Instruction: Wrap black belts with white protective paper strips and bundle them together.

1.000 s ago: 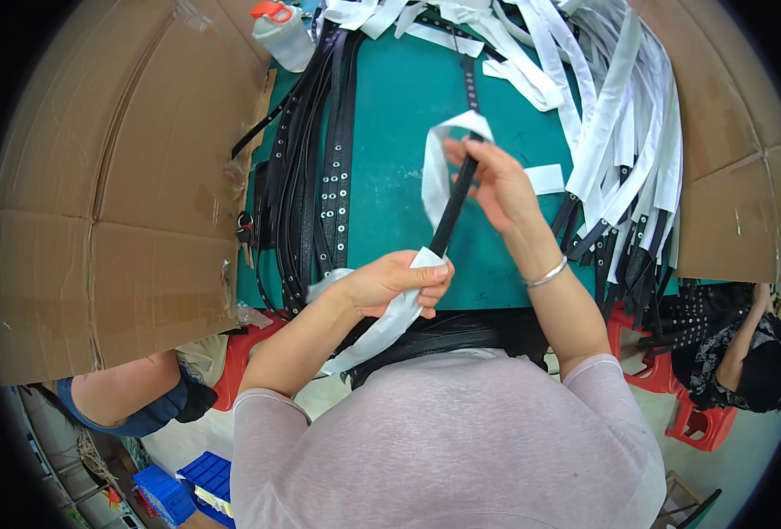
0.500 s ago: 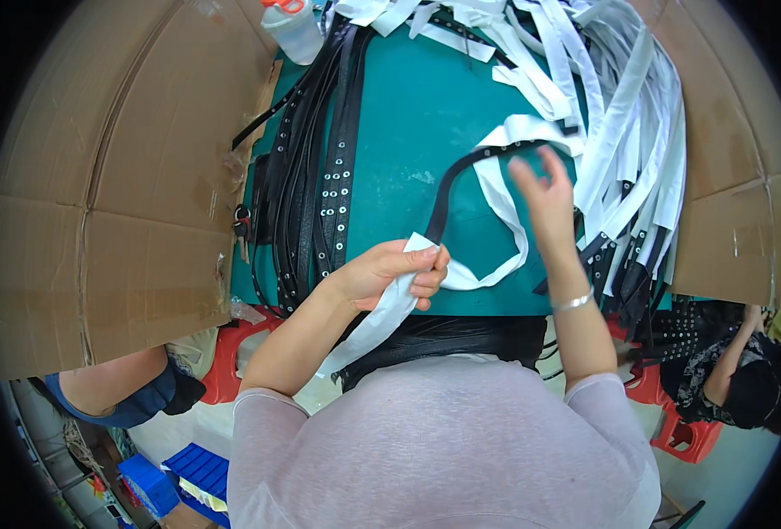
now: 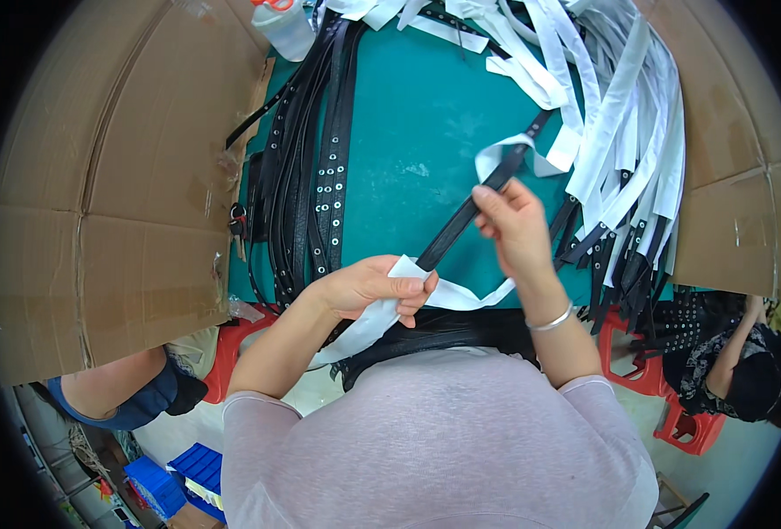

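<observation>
My left hand is closed around a white sleeve, thumb on top, just in front of my body. A black belt comes out of the sleeve's end and runs straight up to the right. My right hand pinches this belt between thumb and fingers, partway along it. Metal eyelets show on the belt's far end, near the white pile. A loose white strip passes behind my left hand and under my right arm. Another white loop crosses the belt beyond my right hand.
Black eyeleted belts lie lengthwise on the green table at left. White-sleeved belts heap up at right. Cardboard walls flank the table. A translucent jug stands far left. People sit on red stools at both sides.
My right hand, open with fingers apart before, has moved nearer and left and closed on the belt. The belt has gone from curved to straight. My left hand has shifted slightly nearer.
</observation>
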Demonstrator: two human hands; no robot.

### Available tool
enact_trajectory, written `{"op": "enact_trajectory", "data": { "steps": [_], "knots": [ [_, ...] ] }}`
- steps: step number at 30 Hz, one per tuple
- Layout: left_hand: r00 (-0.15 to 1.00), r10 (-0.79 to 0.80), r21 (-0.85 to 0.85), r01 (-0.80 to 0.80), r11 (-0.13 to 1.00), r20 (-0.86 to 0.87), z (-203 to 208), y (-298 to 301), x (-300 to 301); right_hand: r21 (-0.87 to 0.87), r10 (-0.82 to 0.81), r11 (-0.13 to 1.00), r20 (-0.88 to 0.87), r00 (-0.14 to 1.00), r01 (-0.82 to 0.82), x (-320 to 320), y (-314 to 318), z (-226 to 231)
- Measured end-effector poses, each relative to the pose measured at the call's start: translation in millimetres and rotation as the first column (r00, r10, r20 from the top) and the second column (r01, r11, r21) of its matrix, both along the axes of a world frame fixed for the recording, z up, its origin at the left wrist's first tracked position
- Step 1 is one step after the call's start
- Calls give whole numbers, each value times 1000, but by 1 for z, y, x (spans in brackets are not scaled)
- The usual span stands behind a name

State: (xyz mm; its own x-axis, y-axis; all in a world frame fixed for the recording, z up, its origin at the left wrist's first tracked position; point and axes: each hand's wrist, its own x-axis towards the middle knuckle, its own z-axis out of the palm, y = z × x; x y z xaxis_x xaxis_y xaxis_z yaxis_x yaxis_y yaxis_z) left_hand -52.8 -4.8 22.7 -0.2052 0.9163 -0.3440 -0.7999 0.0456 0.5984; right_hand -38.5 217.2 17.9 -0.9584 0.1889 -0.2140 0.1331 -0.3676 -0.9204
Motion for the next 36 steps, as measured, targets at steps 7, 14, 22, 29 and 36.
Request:
{"op": "enact_trajectory", "data": {
  "steps": [7, 14, 22, 29, 36],
  "knots": [
    [996, -34, 20, 35, 999, -82, 5, 12, -9, 139, 271, 954, -17, 962, -266, 6, -5, 35],
    [998, -68, 38, 68, 997, -11, -4, 20, -4, -95, 328, 943, 124, 936, -318, 3, -4, 8],
    [999, -45, 25, 45, 999, 24, -7, 17, -5, -103, 248, 966, 122, 961, -236, 9, -13, 1],
    [999, -9, 8, 9, 1000, 53, -2, 19, -10, -48, 199, 979, 33, 979, -198, 8, -17, 5],
    [975, 76, 36, -85, 996, 207, -5, 25, -14, -173, 179, 973, 145, 973, -153, -1, -13, -1]
  ]
}}
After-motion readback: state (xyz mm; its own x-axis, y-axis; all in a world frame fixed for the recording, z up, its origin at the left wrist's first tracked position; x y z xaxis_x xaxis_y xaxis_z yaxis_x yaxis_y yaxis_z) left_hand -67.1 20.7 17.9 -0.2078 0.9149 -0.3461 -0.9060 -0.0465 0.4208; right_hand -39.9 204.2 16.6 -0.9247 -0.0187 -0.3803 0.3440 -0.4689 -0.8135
